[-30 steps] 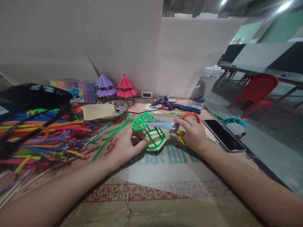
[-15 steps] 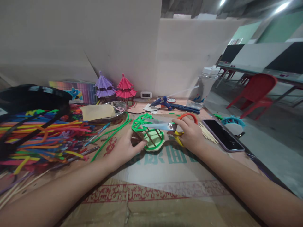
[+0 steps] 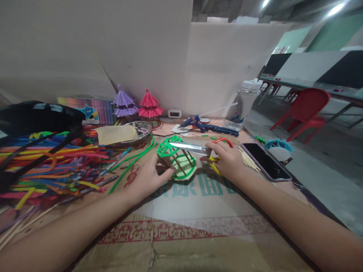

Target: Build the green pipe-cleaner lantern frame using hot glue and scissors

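My left hand [image 3: 154, 172] grips a small pavilion model [image 3: 184, 173] by its left side. The model is tilted; brown sticks join its round, green-edged base to a lattice of green pipe cleaners [image 3: 169, 146] on top. In my right hand [image 3: 227, 158] are scissors [image 3: 194, 147] with one orange and one yellow handle loop. Their blades point left and lie across the green lattice, looking closed or nearly so. Whether the tip touches the lattice I cannot tell. Long green pipe cleaners [image 3: 133, 162] lie just beyond my left hand.
Left lies a heap of coloured pipe cleaners [image 3: 56, 166] beside a black bag [image 3: 42, 117]. Behind stand purple [image 3: 124, 102] and pink [image 3: 149, 104] pavilion models, a metal dish [image 3: 146, 128], a glue gun [image 3: 195, 121] and a plastic bottle [image 3: 242, 104]. A phone [image 3: 265, 161] lies right, near wooden sticks [image 3: 249, 158].
The scissor blades, spread apart before, have come together over the green lattice, and the orange handle loop has dropped closer to my right hand. My left hand and the model have hardly moved.
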Tool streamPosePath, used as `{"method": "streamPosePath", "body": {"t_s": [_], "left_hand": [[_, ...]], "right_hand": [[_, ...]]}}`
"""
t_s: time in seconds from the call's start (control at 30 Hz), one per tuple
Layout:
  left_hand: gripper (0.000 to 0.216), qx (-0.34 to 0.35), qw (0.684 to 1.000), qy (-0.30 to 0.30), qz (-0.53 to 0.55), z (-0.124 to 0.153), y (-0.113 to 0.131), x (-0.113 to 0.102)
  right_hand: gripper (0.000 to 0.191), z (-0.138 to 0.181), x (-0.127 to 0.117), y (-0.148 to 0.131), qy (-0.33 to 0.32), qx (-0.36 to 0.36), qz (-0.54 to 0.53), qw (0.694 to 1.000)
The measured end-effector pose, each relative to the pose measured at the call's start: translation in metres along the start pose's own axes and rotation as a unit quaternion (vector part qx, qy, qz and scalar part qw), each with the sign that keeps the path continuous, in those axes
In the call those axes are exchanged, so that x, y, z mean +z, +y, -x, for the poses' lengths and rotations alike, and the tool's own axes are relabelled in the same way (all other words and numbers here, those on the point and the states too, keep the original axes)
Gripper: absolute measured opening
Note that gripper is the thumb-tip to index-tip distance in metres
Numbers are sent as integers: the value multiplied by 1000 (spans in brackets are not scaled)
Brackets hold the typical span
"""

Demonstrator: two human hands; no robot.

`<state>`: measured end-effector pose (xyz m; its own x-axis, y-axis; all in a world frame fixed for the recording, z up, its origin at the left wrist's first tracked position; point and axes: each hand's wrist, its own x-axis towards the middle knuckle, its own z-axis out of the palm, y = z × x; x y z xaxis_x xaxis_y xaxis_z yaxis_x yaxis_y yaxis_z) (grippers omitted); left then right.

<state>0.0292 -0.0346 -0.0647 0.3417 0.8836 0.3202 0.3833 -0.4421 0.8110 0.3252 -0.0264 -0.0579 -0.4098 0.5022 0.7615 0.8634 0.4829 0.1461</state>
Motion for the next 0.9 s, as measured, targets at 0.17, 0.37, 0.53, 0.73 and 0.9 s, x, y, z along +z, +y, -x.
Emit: {"method": "streamPosePath", "body": {"t_s": [0.17,0.37,0.53,0.73,0.9], "left_hand": [[26,-12,1000,22,5,-2,6,0],[24,3,1000,26,3,-2,3,1],[33,5,1000,2,8,-1,-4,1],[34,24,1000,2,5,0,-5,1],[28,18,1000,1,-5,0,-6,1]], "right_hand": [[37,2,4,-4,-50,85,-53,994],[31,0,3,-8,-23,66,-53,996],[31,1,2,-8,-25,53,-49,997],[31,1,2,-7,-9,42,-33,999],[34,-1,2,-6,19,24,-22,999]]}}
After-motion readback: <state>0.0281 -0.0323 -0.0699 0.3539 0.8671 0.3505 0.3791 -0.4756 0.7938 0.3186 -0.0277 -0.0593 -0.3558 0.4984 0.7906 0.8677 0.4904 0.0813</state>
